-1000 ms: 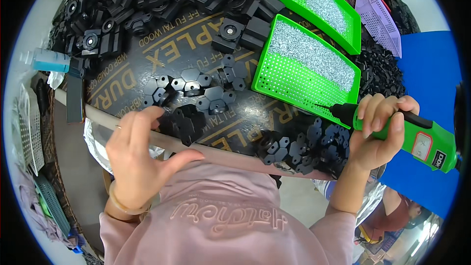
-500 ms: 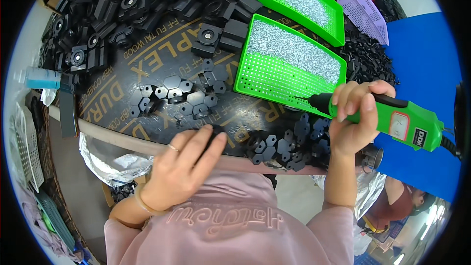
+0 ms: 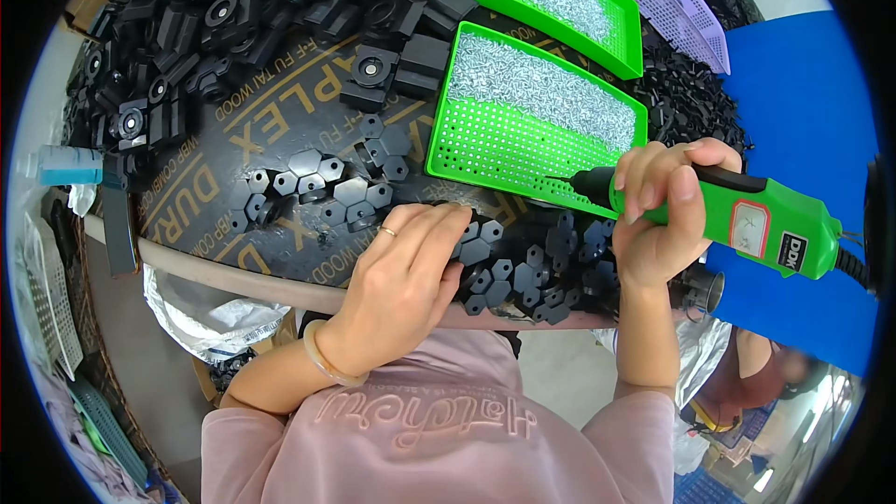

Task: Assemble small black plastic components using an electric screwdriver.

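My right hand is wrapped around a green electric screwdriver. Its dark nose and thin bit point left over the near edge of a green perforated tray holding silver screws. My left hand is closed, fingers together, at a black plastic part with hexagonal plates, partly hidden by the fingers. That part lies at the left end of a cluster of similar black parts along the table's near edge. More of them stand on the board beyond my left hand.
A second green tray of screws stands behind the first. Larger black blocks are heaped at the far left. A purple basket and small black pieces are at the far right, beside a blue surface. A bottle lies left.
My left hand has moved right and slightly away from me, bringing a black plastic part to the cluster's left end. My right hand still holds the screwdriver; the view has shifted slightly.
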